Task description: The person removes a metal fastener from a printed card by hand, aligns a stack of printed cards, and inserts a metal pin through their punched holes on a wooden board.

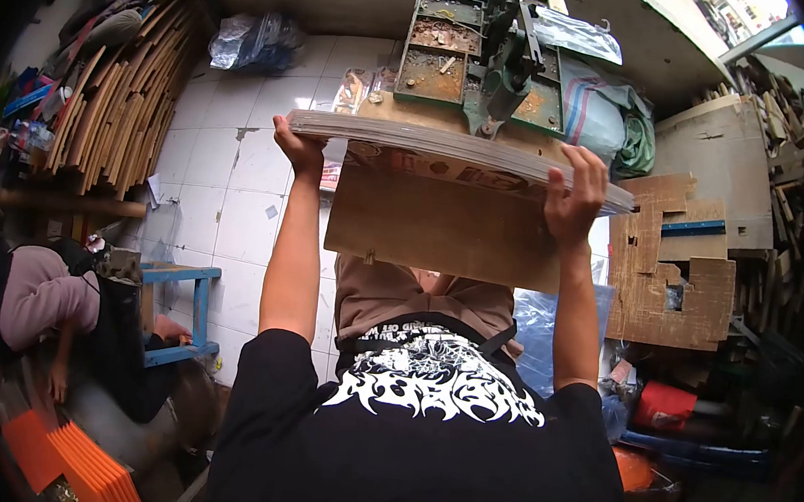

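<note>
A thick stack of thin, clear-looking sheets (459, 145) is held across in front of me, its layered edge facing up. My left hand (300, 149) grips the left end, with the thumb up at the corner. Toward the right end, my right hand (576, 197) is closed around the stack, its fingers bent over the edge. Below the stack a brown board (443, 218) lies above my lap, with printed pictures showing along its far side. Just beyond stands a dark green metal hand press (508, 79).
A green compartment tray (442, 63) with small parts surrounds the press. Wooden strips (119, 97) lean at left; cut brown boards (654, 264) lie at right. Another person (49, 297) sits at lower left beside a blue frame (180, 275) and orange sheets (82, 467).
</note>
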`<state>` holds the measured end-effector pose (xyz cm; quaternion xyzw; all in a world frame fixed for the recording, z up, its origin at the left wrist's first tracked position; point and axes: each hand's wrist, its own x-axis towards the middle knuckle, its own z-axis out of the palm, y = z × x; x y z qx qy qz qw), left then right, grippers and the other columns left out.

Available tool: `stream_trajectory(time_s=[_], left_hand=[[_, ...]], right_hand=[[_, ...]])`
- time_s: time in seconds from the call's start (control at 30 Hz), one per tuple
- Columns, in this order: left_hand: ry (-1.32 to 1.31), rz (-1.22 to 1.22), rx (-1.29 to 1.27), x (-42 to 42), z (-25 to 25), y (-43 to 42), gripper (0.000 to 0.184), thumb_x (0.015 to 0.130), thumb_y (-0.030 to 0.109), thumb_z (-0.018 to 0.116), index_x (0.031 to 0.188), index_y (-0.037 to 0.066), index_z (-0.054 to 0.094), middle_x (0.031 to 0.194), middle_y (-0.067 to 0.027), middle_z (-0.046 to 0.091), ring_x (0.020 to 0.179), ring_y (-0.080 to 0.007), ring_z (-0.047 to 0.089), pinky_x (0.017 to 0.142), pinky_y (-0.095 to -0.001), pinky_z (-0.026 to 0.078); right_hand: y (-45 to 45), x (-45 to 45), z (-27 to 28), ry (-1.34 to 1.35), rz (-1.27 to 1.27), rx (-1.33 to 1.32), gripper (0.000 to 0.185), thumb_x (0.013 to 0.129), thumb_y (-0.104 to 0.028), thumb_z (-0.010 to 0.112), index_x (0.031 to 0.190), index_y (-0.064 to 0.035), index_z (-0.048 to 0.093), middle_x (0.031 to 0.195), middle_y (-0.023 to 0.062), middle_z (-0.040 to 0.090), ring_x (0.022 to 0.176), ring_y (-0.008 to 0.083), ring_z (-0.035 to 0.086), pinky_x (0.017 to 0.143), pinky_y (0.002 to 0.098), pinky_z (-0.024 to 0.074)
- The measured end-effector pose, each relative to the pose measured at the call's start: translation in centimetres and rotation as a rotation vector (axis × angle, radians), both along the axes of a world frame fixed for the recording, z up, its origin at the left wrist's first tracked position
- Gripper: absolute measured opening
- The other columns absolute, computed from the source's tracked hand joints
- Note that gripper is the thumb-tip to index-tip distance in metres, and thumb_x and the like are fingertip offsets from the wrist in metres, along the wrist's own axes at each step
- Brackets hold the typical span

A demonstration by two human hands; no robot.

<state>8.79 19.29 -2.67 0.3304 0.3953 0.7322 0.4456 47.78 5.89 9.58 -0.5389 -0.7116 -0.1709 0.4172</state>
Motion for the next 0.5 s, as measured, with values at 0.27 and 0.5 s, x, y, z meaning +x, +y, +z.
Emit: stream_trajectory(time_s=[0.27,0.5], left_hand=[[0.023,0.022,0.021,0.3,0.5,-0.1,0.065,0.098,0.055,0.021,0.074,0.006,0.057,0.056,-0.0051,0.055,0.044,-0.0152,0.051,0.039,-0.0264,0.037],[0.005,-0.007,0.044,0.3,1.2,-0.7,0.065,0.100,0.051,0.021,0.071,0.004,0.056,0.056,-0.0077,0.055,0.046,-0.0168,0.053,0.043,-0.0269,0.040]], right_hand=[[4.1,-8.1,0.9,-0.327,0.209,-0.325,0.065,0.082,-0.045,0.069,0.129,-0.0060,0.049,0.119,0.0143,0.057,0.106,0.0324,0.057,0.088,0.0437,0.0465],[6.2,-10.6,0.9,-0.400,0.231,-0.680,0.065,0.068,-0.039,0.080,0.117,-0.0076,0.052,0.095,0.0178,0.066,0.087,0.0374,0.065,0.074,0.0464,0.0506]])
